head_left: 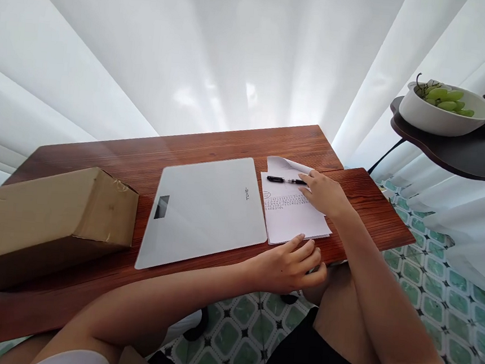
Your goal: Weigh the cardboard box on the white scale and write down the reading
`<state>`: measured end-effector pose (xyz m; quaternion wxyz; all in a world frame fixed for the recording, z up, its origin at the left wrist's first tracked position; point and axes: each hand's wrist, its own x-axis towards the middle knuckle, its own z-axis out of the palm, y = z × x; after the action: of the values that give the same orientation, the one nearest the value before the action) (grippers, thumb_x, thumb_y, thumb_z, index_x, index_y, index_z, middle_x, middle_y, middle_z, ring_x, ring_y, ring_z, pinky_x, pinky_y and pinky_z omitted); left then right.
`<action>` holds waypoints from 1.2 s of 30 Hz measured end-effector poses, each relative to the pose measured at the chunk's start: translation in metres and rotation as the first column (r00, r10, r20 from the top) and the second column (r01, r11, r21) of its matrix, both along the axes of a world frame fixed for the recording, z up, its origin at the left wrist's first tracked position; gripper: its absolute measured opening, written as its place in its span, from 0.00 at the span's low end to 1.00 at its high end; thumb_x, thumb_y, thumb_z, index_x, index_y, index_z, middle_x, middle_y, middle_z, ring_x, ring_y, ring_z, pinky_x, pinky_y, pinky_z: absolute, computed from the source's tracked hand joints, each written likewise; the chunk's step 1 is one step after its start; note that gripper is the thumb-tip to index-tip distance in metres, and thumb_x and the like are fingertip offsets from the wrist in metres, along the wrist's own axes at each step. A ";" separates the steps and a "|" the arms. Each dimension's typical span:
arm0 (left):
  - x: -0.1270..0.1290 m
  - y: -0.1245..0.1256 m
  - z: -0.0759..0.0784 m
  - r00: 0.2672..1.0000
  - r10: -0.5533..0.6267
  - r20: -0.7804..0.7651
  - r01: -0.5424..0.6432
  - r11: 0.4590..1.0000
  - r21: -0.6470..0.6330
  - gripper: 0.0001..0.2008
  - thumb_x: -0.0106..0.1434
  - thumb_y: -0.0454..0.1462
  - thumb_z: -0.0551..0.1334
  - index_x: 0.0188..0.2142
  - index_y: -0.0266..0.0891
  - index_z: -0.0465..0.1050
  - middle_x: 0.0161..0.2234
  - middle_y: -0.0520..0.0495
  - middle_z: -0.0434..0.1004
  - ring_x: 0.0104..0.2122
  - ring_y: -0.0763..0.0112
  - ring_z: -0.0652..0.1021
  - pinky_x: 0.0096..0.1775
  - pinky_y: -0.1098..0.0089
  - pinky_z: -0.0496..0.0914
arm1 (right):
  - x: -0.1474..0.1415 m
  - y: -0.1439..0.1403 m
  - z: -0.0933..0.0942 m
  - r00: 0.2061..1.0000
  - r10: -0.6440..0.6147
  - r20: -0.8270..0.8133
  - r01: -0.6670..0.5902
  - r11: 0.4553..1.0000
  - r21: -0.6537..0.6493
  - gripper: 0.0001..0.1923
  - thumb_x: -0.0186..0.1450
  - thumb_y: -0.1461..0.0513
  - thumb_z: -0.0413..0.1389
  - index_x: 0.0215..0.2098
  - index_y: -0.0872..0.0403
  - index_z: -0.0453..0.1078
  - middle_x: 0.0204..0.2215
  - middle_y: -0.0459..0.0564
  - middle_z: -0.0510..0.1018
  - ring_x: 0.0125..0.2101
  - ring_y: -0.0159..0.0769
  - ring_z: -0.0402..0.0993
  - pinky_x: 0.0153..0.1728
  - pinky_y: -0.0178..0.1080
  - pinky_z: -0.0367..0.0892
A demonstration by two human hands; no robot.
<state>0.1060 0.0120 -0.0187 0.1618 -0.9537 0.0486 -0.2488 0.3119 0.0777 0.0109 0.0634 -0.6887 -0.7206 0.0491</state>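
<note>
A black pen (pixel 280 179) lies across a stack of white paper (pixel 294 223) that bears several lines of handwriting. My right hand (pixel 324 193) is over the upper right of the paper, with its thumb and fingers closed around the pen's right end. Beyond those fingers, the far edge of a sheet curls up. At the table's front edge, my left hand (pixel 292 265) rests with loosely bent, parted fingers and holds nothing. Its index fingertip is at the paper's lower edge. Left of the paper lies a flat white scale (pixel 210 210) with a small dark display.
A long cardboard box (pixel 52 216) occupies the left of the brown wooden table (pixel 238 139). To the right, a dark shelf (pixel 453 149) carries a white bowl (pixel 426 116) of green grapes (pixel 445 99) and a potted plant. White curtains (pixel 237 51) hang behind the table.
</note>
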 end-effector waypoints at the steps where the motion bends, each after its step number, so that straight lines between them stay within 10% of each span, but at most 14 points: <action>1: 0.000 0.000 -0.001 1.000 0.003 0.002 -0.003 1.000 -0.009 0.12 0.69 0.35 0.59 0.50 0.37 0.72 0.47 0.41 0.78 0.49 0.57 0.78 0.54 0.55 0.71 | 0.000 0.001 -0.002 1.000 0.006 0.002 -0.006 1.000 0.003 0.21 0.74 0.57 0.52 0.62 0.53 0.70 0.52 0.58 0.76 0.50 0.49 0.75 0.42 0.44 0.72; 24: 0.001 0.001 -0.006 0.998 0.030 -0.057 -0.038 0.987 -0.158 0.11 0.68 0.33 0.55 0.48 0.35 0.71 0.44 0.41 0.75 0.42 0.60 0.75 0.48 0.58 0.69 | 0.002 0.010 -0.023 0.998 0.060 -0.028 -0.050 0.964 0.260 0.18 0.74 0.68 0.43 0.52 0.57 0.73 0.46 0.60 0.78 0.47 0.47 0.70 0.45 0.47 0.65; 36: 0.001 0.001 -0.006 0.996 0.017 -0.090 -0.034 0.981 -0.193 0.13 0.67 0.33 0.55 0.49 0.33 0.70 0.45 0.40 0.74 0.44 0.58 0.75 0.49 0.58 0.69 | -0.007 -0.005 -0.012 0.852 0.063 -0.520 0.122 0.942 0.313 0.08 0.72 0.56 0.49 0.40 0.51 0.64 0.28 0.46 0.74 0.27 0.33 0.71 0.35 0.38 0.67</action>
<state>0.1068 0.0134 -0.0243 0.0688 -0.9755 0.0187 -0.2082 0.3048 0.0731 -0.0009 0.3734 -0.6394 -0.6630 0.1105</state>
